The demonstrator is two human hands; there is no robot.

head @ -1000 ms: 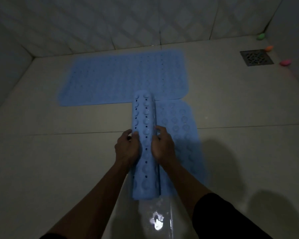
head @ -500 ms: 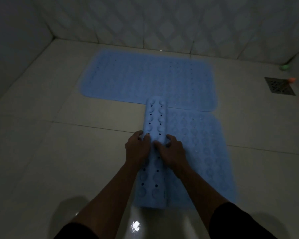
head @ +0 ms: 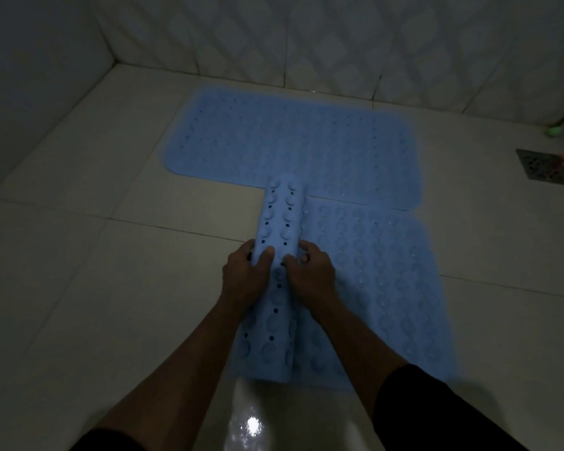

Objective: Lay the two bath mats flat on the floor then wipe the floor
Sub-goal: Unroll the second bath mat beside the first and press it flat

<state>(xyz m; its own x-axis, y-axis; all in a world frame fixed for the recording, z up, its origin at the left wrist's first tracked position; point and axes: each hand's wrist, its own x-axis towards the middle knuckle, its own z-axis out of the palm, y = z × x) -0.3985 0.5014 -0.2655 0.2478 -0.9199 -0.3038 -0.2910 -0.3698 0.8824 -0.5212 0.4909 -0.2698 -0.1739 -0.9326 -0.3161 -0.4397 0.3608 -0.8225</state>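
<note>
While the second bath mat is only partly unrolled, its right portion lies flat on the floor and its left portion remains a roll running near to far, suction cups outward. We judge it soft, rubbery and light: it bends easily, keeps some curl, and the cups may catch on wet tile. Our left hand grips the roll's left flank and our right hand grips its right flank, thumbs on top, the two hands close together at mid-length. Holding mid-length looks adequate for pushing the roll leftward; the ends may need pressing afterwards. The first bath mat lies flat at the far side, its near edge touching the roll's far end. A floor drain sits far right.
</note>
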